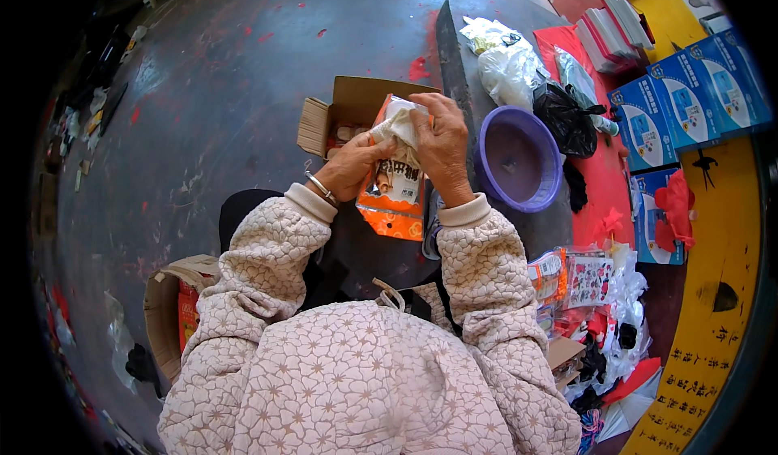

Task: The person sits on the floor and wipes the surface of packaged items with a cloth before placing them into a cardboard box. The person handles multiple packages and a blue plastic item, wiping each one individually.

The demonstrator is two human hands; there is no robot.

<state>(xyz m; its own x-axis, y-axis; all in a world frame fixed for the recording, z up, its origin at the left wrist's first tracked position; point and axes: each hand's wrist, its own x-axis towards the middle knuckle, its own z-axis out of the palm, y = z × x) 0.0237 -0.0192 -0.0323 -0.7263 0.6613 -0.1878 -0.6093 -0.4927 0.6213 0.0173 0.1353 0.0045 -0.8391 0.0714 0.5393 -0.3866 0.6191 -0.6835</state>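
Observation:
In front of my chest, my left hand (350, 166) and my right hand (442, 140) are closed on a crumpled white cloth-like piece (402, 128), one from each side. Right behind it is an orange and white printed package (391, 218), partly covered by my fingers; whether the white piece comes out of it I cannot tell. A bracelet circles my left wrist. Just beyond my hands stands a cardboard box (314, 126) with its flaps up, and some small packed things show inside.
A purple basin (483, 157) holding liquid stands right of my right hand. Past it lie white plastic bags (509, 70), a black bag (565, 120) and blue boxes (693, 94) by a yellow board (721, 212). Another cardboard box (162, 317) is at lower left.

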